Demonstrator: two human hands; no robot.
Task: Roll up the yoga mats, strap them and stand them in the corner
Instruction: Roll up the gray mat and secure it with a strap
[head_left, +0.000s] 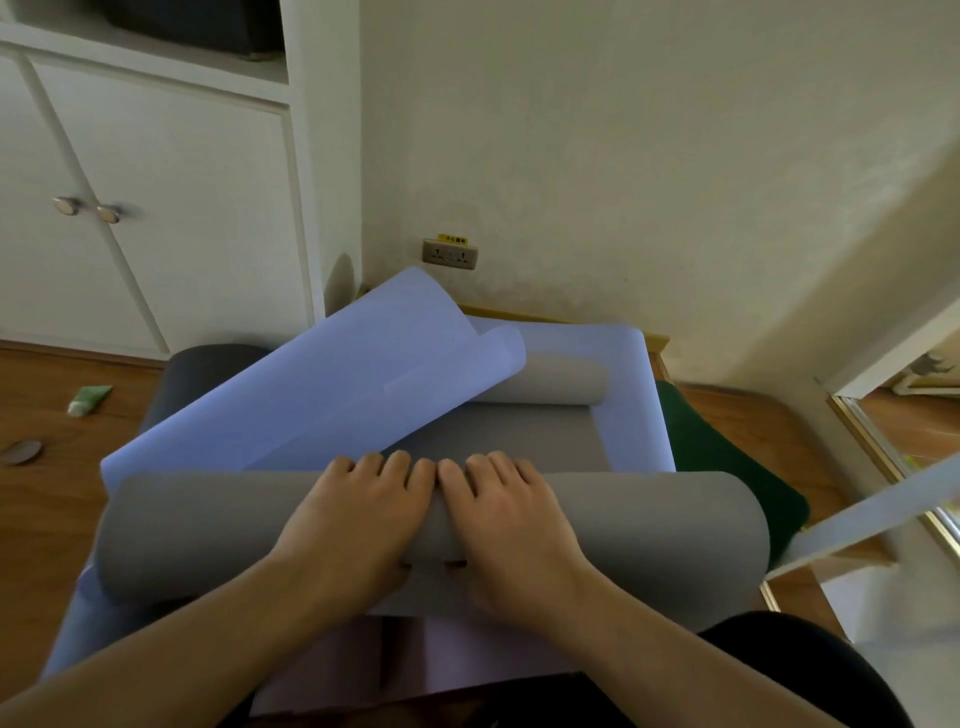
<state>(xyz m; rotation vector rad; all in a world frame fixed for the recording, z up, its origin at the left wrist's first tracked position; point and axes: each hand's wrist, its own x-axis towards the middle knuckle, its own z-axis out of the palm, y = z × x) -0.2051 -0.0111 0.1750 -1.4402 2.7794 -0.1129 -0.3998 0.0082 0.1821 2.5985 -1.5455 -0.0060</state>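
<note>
Low in the middle of the frame, the left hand (358, 514) and right hand (506, 519) lie side by side on the grey roll (197, 525), fingers curved over its far side and thumbs apparently tucked under the near edge, though those are hard to see. Both hold only the centre, so the roll's long ends could lag and telescope. Beyond the fingertips, the unrolled grey mat (519, 441) runs to the upper centre, where its far end curls back. A loose lilac mat (332, 379) slants across its left side and may jam the rolling.
</note>
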